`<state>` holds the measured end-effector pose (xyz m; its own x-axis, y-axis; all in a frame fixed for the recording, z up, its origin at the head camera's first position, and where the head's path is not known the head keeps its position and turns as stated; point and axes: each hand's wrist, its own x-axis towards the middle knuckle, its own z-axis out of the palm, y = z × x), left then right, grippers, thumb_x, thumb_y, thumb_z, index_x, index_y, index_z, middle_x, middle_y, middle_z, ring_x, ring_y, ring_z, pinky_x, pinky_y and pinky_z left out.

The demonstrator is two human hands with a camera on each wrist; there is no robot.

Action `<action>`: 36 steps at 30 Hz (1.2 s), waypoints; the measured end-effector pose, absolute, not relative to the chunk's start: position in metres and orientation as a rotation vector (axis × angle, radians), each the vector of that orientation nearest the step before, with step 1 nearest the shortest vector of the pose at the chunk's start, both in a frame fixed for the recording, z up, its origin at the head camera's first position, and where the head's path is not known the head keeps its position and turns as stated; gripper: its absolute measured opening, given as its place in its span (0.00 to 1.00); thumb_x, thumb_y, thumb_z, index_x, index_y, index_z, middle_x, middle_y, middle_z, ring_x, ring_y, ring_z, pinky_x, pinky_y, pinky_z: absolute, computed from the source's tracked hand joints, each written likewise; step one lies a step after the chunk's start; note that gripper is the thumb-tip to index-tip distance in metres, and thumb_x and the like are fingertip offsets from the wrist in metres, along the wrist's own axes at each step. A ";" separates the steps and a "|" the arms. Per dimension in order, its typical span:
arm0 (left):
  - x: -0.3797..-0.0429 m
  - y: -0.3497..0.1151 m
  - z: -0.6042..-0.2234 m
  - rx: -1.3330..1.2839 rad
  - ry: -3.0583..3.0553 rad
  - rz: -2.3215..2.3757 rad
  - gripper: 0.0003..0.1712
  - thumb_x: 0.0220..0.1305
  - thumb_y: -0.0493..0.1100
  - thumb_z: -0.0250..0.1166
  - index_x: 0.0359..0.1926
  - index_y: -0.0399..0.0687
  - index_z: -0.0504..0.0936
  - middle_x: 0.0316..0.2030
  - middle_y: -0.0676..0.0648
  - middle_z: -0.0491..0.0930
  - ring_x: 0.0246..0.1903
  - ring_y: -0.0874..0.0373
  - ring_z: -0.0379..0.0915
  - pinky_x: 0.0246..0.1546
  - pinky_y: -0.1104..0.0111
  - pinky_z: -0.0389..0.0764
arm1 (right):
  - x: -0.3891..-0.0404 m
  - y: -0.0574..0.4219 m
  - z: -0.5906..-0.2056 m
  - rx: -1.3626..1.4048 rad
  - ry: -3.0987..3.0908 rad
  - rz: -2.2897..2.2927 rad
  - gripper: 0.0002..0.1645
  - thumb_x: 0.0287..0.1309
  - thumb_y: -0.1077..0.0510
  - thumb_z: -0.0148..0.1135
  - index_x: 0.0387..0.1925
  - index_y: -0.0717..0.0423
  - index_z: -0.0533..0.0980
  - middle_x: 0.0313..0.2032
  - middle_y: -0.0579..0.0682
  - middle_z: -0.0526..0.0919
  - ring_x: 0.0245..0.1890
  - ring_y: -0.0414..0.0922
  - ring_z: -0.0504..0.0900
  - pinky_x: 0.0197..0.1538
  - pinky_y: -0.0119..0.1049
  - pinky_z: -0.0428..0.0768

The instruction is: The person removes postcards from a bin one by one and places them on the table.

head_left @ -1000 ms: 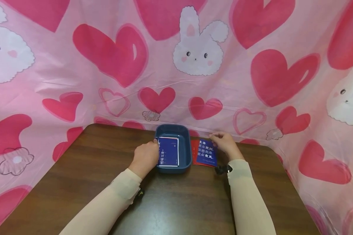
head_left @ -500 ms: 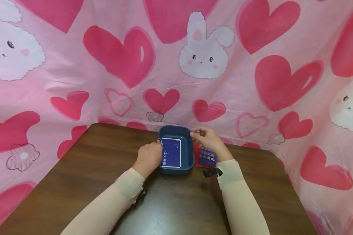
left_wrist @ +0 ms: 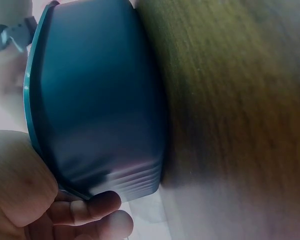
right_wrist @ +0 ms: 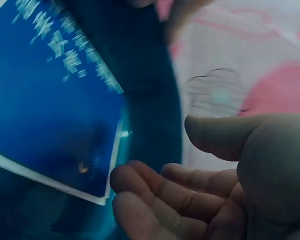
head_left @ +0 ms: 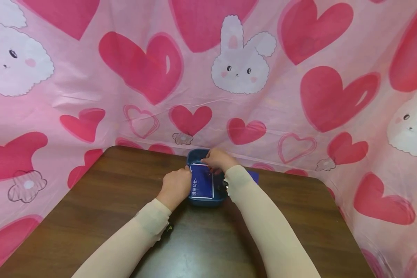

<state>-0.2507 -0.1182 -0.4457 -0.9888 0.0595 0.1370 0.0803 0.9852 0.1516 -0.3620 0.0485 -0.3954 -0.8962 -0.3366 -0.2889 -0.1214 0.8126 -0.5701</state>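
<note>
A dark blue plastic bin [head_left: 208, 202] with rounded corners stands near the table's back edge. In it lies a stack of cards with a white-edged blue card [head_left: 203, 185] with white lettering on top. My left hand [head_left: 176, 185] grips the bin's left rim; the left wrist view shows its curled fingers at the bin's outer wall [left_wrist: 95, 85]. Over the bin's right side, my right hand [head_left: 219, 159] hovers by the cards. The right wrist view shows its fingers loosely bent and the thumb [right_wrist: 215, 132] apart, with nothing between them.
Right of the bin, the corner of another blue card [head_left: 254, 176] shows past the right sleeve [head_left: 257, 200], which hides the rest. The brown wooden table [head_left: 194, 239] meets a pink curtain [head_left: 198, 96] with hearts and rabbits behind the bin.
My right hand has moved left, from above the cards beside the bin to over the bin itself. The left hand keeps its grip on the rim.
</note>
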 end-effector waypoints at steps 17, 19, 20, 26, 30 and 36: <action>-0.251 -0.116 -0.444 -0.083 -3.008 -0.198 0.29 0.79 0.45 0.70 0.73 0.34 0.82 0.48 0.35 0.94 0.39 0.37 0.93 0.37 0.44 0.95 | -0.384 0.031 -0.438 -0.267 2.758 -0.325 0.48 0.57 0.33 0.87 0.68 0.60 0.84 0.55 0.57 0.93 0.50 0.53 0.92 0.65 0.57 0.91; -0.250 -0.117 -0.443 -0.078 -3.020 -0.202 0.31 0.78 0.46 0.72 0.74 0.34 0.82 0.49 0.35 0.94 0.39 0.37 0.93 0.38 0.44 0.95 | -0.377 0.030 -0.433 -0.267 2.771 -0.334 0.46 0.58 0.35 0.87 0.67 0.62 0.84 0.52 0.58 0.93 0.47 0.53 0.92 0.62 0.54 0.93; -0.250 -0.117 -0.443 -0.073 -3.024 -0.206 0.32 0.77 0.47 0.72 0.74 0.34 0.81 0.50 0.35 0.94 0.40 0.37 0.93 0.38 0.44 0.95 | -0.373 0.030 -0.430 -0.267 2.779 -0.346 0.44 0.59 0.37 0.87 0.65 0.62 0.85 0.50 0.58 0.93 0.45 0.53 0.93 0.59 0.53 0.94; -0.251 -0.119 -0.447 -0.084 -2.991 -0.234 0.27 0.79 0.46 0.69 0.70 0.33 0.83 0.48 0.35 0.94 0.40 0.36 0.93 0.37 0.43 0.94 | -0.389 0.040 -0.440 -0.308 2.775 -0.445 0.27 0.58 0.47 0.89 0.47 0.64 0.89 0.31 0.55 0.91 0.29 0.53 0.91 0.34 0.43 0.92; -0.252 -0.119 -0.449 -0.082 -2.985 -0.228 0.27 0.78 0.44 0.69 0.70 0.34 0.83 0.48 0.35 0.94 0.40 0.36 0.93 0.37 0.43 0.94 | -0.416 0.049 -0.452 -0.346 2.804 -0.450 0.23 0.57 0.50 0.88 0.41 0.64 0.88 0.27 0.54 0.88 0.25 0.50 0.87 0.31 0.42 0.88; -0.253 -0.117 -0.450 -0.085 -2.984 -0.219 0.25 0.81 0.42 0.65 0.71 0.34 0.83 0.48 0.34 0.94 0.40 0.35 0.93 0.37 0.42 0.94 | -0.386 0.057 -0.409 -0.282 2.767 -0.721 0.37 0.62 0.59 0.84 0.69 0.67 0.81 0.51 0.62 0.91 0.35 0.53 0.93 0.41 0.42 0.94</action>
<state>-0.2531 -0.1174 -0.4502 -0.9874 0.0458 0.1512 0.0674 0.9878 0.1407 -0.3864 0.0575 -0.4088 -0.9453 -0.2521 -0.2069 -0.1192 0.8576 -0.5004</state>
